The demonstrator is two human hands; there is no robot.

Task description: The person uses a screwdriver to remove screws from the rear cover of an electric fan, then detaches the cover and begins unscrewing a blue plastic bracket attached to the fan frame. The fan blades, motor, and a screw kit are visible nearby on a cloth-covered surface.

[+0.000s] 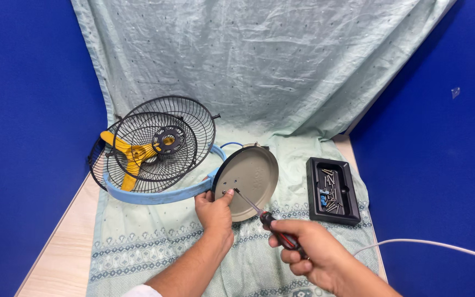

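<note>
left hand (214,210): i pinch the grey round base plate (247,181), centre frame.
right hand (310,252): i grip the screwdriver (265,216), tip on plate.

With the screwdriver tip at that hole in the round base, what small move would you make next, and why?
Probably seat the tip squarely and start turning. The right hand holds the screwdriver with its tip at a hole in the base, and the left hand steadies the base's edge, thumb beside the tip. Whether a screw sits there is too small to tell.
</note>
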